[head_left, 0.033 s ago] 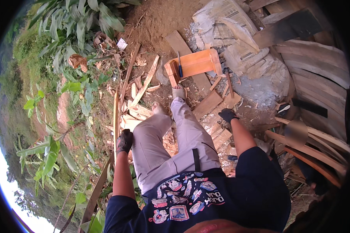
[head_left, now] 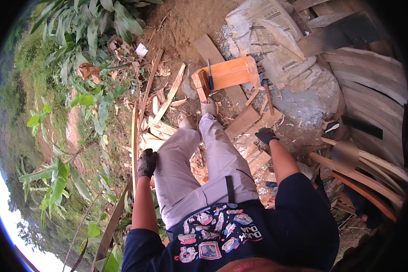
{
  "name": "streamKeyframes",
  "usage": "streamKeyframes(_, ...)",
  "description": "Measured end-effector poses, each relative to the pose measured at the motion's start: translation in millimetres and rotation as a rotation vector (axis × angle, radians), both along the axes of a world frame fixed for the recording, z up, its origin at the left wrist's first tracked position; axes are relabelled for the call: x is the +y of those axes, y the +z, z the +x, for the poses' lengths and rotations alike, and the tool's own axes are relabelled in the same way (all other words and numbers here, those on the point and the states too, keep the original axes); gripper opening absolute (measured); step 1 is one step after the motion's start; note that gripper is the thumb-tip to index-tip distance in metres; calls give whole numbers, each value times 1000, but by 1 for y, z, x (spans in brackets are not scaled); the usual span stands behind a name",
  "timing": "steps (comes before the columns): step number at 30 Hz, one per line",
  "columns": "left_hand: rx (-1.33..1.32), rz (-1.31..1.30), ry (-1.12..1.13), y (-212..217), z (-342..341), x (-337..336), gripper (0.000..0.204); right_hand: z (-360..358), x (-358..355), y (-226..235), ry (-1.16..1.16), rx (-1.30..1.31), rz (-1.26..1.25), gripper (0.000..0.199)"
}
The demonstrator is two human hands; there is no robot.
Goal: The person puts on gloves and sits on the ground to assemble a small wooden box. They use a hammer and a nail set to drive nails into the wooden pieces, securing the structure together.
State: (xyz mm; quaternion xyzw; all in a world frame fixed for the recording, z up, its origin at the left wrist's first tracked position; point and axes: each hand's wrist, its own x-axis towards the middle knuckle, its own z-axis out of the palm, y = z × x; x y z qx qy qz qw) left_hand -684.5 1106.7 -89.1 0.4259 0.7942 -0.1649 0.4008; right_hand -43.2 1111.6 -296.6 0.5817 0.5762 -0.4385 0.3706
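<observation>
Gripping a long wood strip (head_left: pixel 134 136) that ran 12-to-6 o'clock, gloved left hand (head_left: pixel 146 163) was closed on its lower end, while right hand (head_left: pixel 266 135), empty & loosely curled, rested on plank scraps (head_left: pixel 251 119) at 3 o'clock.

Showing one orange wooden stool (head_left: pixel 226 75) lying on the dirt ground (head_left: pixel 186 22), with one blue-handled tool (head_left: pixel 210 78) resting on it. Showing two gloved hands, left hand (head_left: pixel 147 163) and right hand (head_left: pixel 266 135), two feet, and two grey sacks (head_left: pixel 276 41) toward the ground's far right edge.
</observation>
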Motion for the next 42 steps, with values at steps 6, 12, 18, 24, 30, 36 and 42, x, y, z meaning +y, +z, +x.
streamKeyframes(6,-219,67,-52,-78,67,60,50,-29,47,-8,-408,-95,29,66)
streamKeyframes(12,-261,268,-196,-221,86,99,41,-35,63,-104,42,-73,378,77)
streamKeyframes(18,-304,455,-291,-288,86,171,40,29,35,-264,369,-5,893,76)
streamKeyframes(24,-368,580,-336,-280,117,199,44,41,12,-329,277,45,948,75)
streamKeyframes(30,-239,689,-370,-241,174,175,43,52,14,-340,239,126,1031,73)
streamKeyframes(36,-167,616,-470,-227,234,143,44,62,2,-337,216,209,1092,72)
streamKeyframes(42,-61,614,-837,-289,285,150,35,71,-13,-322,174,247,1119,71)
